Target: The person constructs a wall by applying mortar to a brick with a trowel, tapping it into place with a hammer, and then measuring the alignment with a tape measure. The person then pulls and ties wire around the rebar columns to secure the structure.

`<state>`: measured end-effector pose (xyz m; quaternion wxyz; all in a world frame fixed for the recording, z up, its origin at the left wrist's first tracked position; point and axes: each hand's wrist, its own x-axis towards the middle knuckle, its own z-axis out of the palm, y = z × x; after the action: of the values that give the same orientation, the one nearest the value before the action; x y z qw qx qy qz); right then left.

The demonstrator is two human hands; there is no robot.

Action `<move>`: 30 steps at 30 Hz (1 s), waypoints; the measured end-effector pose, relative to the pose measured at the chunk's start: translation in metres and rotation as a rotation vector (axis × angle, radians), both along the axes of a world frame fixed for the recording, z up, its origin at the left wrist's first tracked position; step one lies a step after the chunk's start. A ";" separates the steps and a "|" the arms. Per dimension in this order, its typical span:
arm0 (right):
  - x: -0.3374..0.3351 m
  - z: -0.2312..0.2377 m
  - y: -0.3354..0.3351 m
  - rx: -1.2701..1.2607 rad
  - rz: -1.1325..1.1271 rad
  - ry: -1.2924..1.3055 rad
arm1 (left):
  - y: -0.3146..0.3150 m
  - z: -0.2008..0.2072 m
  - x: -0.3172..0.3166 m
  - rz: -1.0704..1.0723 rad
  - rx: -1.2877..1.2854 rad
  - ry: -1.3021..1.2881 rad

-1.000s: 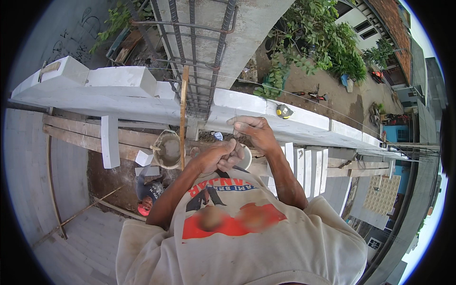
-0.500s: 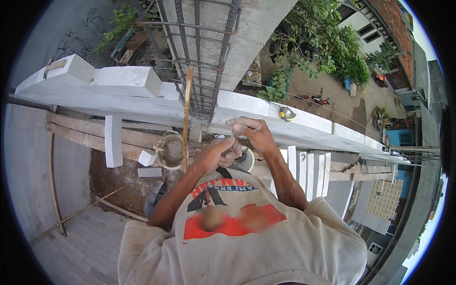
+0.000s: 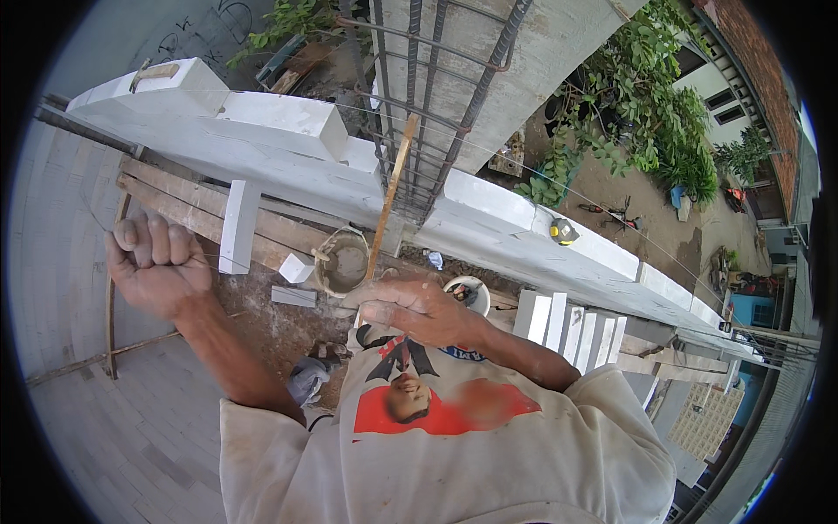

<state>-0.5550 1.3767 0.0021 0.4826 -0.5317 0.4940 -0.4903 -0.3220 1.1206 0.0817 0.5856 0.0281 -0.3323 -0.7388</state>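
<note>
My left hand [image 3: 161,258] is out to the left, closed in a fist around a thin dark strand, wire or string. One end of the strand sticks out past its thumb; part of it runs faintly toward my right hand. In front of my chest, my right hand [image 3: 415,306] has its thumb and fingers pressed together, apparently on the same strand, too fine to make out clearly there. Just behind its fingertips passes a slim wooden stick [image 3: 393,192], leaning against a rebar cage [image 3: 428,113].
A white block wall [image 3: 489,210] crosses ahead, with a tape measure [image 3: 564,231] and a hammer [image 3: 157,73] on top and a taut line along it. Below are a mortar bucket [image 3: 341,262], a white bucket [image 3: 476,293], planks [image 3: 175,201] and several loose white blocks [image 3: 240,229].
My hands were close together at the middle; the left has swung far left and the right has come lower and nearer my chest. The view has shifted too.
</note>
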 end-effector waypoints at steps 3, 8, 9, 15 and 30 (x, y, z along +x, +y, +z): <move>0.004 0.038 -0.002 -0.006 0.235 -0.104 | -0.058 0.045 0.116 0.250 -0.120 -0.013; -0.015 0.051 0.007 -0.042 0.351 -0.081 | -0.145 0.082 0.275 0.627 -0.020 -0.067; -0.026 0.050 0.013 -0.114 0.357 -0.036 | -0.153 0.086 0.294 0.752 0.056 -0.105; -0.085 0.018 0.049 -0.017 0.490 0.359 | -0.176 0.025 0.366 0.417 0.096 0.054; -0.093 0.032 0.102 0.156 0.286 0.309 | -0.192 -0.087 0.162 0.958 0.697 0.278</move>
<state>-0.6481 1.4784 0.0340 0.5055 -0.6262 0.5178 -0.2900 -0.1597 0.9287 -0.0054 0.8472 0.2679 0.0586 -0.4551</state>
